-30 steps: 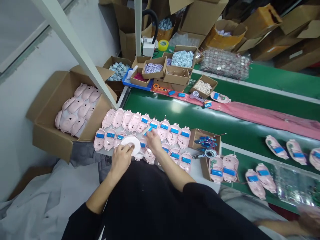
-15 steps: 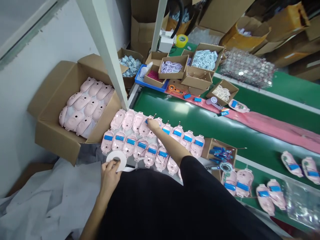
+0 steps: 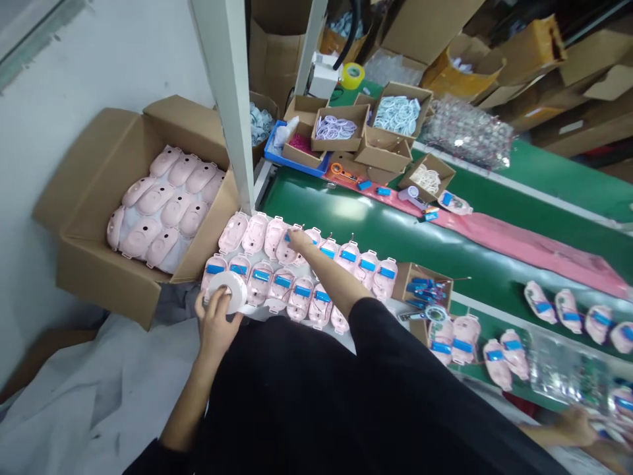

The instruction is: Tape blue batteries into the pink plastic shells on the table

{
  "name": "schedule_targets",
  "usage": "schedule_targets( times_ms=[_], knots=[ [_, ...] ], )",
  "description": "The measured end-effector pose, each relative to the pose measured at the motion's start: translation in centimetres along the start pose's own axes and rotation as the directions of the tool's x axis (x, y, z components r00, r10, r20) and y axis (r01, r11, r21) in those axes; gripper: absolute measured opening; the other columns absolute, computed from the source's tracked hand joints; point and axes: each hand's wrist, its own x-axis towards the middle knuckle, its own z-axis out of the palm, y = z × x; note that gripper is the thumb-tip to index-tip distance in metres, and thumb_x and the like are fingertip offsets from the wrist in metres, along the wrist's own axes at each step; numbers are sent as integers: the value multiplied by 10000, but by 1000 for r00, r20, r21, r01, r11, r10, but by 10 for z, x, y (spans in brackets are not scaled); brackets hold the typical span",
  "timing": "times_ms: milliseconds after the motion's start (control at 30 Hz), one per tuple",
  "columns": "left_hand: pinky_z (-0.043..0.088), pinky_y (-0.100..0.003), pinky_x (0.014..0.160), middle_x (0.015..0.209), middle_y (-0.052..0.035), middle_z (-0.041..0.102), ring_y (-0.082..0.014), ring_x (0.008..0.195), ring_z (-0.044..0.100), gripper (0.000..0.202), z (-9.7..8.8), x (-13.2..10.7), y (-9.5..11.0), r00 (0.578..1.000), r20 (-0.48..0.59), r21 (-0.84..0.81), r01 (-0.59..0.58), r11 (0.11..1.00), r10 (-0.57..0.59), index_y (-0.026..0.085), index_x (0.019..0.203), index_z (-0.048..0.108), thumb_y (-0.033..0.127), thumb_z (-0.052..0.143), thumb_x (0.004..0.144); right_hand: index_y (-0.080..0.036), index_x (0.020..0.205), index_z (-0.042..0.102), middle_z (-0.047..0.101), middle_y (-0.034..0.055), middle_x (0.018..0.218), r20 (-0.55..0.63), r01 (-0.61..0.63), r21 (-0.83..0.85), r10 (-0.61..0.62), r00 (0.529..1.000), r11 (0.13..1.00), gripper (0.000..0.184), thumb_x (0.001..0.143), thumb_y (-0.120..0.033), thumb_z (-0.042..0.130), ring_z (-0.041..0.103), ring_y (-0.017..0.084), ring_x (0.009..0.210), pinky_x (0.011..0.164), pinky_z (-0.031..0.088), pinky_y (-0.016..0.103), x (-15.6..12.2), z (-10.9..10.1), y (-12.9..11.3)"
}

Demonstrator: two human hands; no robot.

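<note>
Though aloft earlier, battery (image 3: 287,237) in shell (image 3: 285,253)

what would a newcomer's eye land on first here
Probably the two rows of pink shells in front of the person, many with a blue block inside, the right hand at one in the far row. Next, the white roll in the left hand, over the near row's left end. Then the open cardboard box at far left, holding more pink shells.
</note>
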Motion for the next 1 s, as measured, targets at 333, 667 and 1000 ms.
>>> schedule_targets(
  times_ms=[333, 667, 1000],
  knots=[
    [208, -608, 1296, 1374, -144, 670, -319, 1439, 494, 391, 3, 39, 38, 983, -69, -39, -175, 984, 172, 189, 1274, 655, 125, 511, 916, -169, 1226, 747, 769, 46, 921, -111, 340, 888, -572, 812, 310, 530, 985, -615, 592, 654, 134, 645, 653, 520, 239, -230, 86, -43],
    [335, -572, 1251, 1317, -142, 678, -343, 1439, 464, 348, 44, 27, 92, 984, 31, -163, -170, 972, 177, 183, 1254, 661, 275, 585, 927, -199, 1271, 736, 759, 121, 1194, -161, -45, 478, 138, 977, 877, 334, 1030, -338, 550, 683, 255, 1077, 940, 498, 329, -210, 133, 166],
    [377, -578, 1226, 1334, -140, 661, -354, 1456, 420, 407, 62, 1, 132, 968, 115, -164, -202, 966, 222, 185, 1306, 644, 217, 570, 907, -323, 1463, 599, 518, 130, 1483, -193, 109, 22, -103, 976, 994, 585, 951, -53, 516, 493, 298, 1272, 1076, 410, 433, -182, 161, 215]
  ],
)
